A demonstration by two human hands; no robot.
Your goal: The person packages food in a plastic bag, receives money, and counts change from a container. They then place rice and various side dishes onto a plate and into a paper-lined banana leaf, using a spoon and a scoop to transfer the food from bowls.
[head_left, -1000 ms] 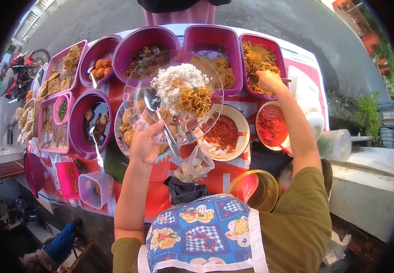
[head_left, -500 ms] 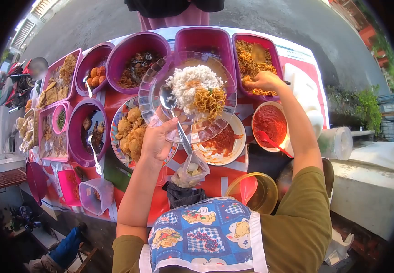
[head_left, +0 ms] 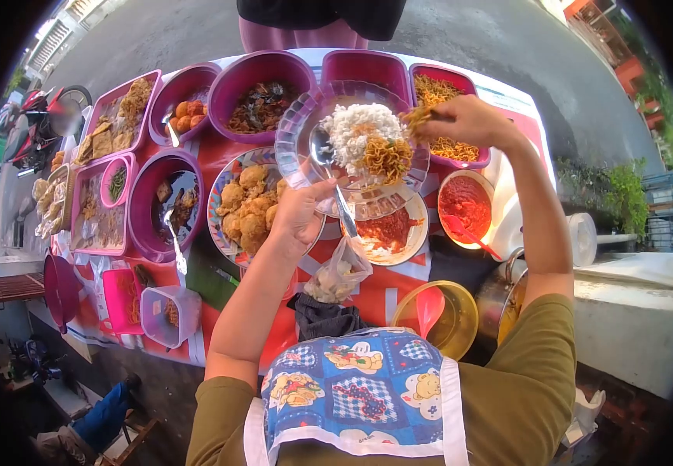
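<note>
My left hand (head_left: 299,211) grips the near rim of a clear glass plate (head_left: 298,136) and pins a metal spoon (head_left: 330,172) against it. White rice (head_left: 356,124) and a heap of fried noodles (head_left: 387,158) lie on the plate, which is held above the table. My right hand (head_left: 469,120) hovers at the plate's right edge, lifting a serving of noodles (head_left: 418,115) out of the purple noodle tub (head_left: 449,147) on a utensil that the hand mostly hides.
Purple tubs and bowls of food (head_left: 263,101) line the red table (head_left: 224,155). Fritters plate (head_left: 247,203), two red sambal bowls (head_left: 465,206), a plastic bag (head_left: 336,276), a yellow bucket (head_left: 445,318) sit nearer. A person (head_left: 305,23) stands across. A motorbike (head_left: 37,116) is at left.
My left hand carried the plate rightward toward the noodle tub. My right hand rose from the tub with noodles and now reaches over the plate's right edge.
</note>
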